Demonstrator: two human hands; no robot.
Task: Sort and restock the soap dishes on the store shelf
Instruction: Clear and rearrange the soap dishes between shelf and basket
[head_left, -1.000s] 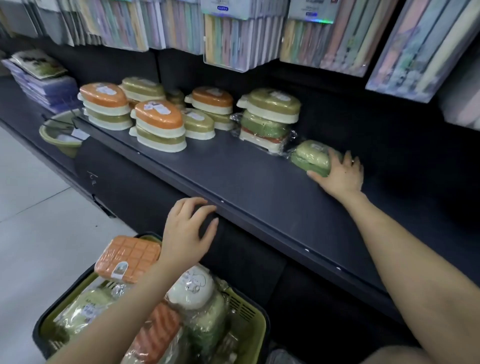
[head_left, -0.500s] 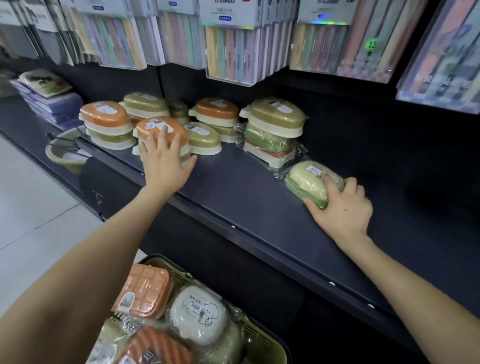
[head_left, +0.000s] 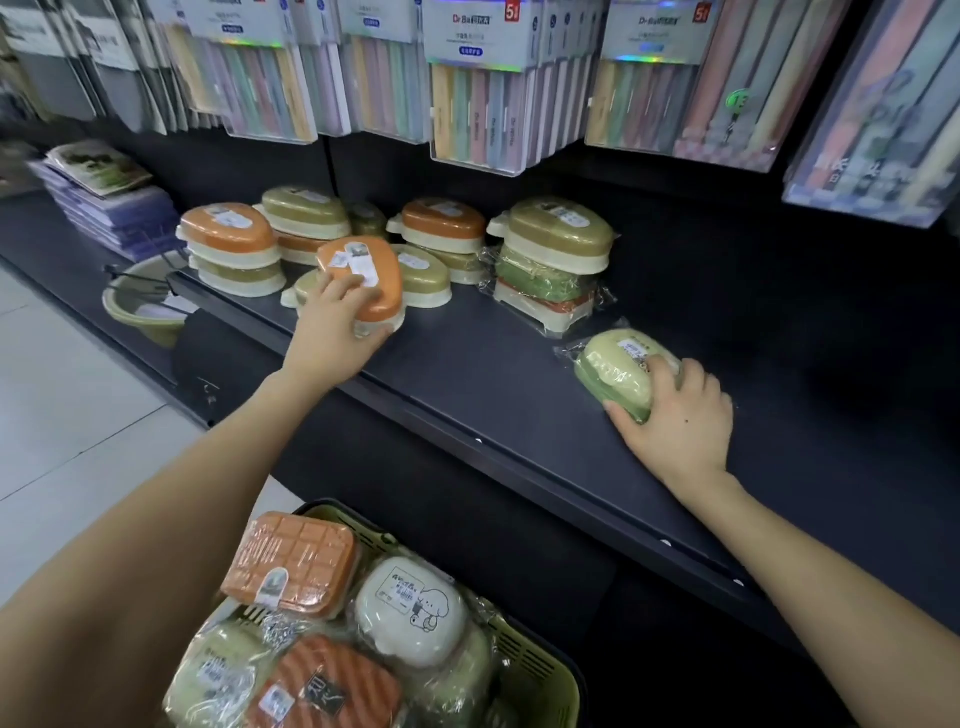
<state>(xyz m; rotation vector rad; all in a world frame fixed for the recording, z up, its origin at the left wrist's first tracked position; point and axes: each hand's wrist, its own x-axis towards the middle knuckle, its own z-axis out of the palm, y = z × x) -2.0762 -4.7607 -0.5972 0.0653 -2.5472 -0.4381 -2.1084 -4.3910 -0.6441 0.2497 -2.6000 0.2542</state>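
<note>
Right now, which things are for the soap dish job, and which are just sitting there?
For the job: orange soap dish, held by left hand; green wrapped soap dish, held by right hand; stacked dishes; basket.
Just there: hanging packs; purple stack; green basin.

Light: even, diffuse, from above. Bright on the pale tiled floor (head_left: 67, 415); the matte dark-navy metal shelf (head_left: 493, 374) is dim, its rear recess near black. Soft sheen on the film round the pale-green oval wrapped soap dish (head_left: 615, 366). Centre sharp — label edges crisp on the orange-lidded oval plastic soap dish (head_left: 384, 291). Frame edges bowed, upper-left corner smeared.
</note>
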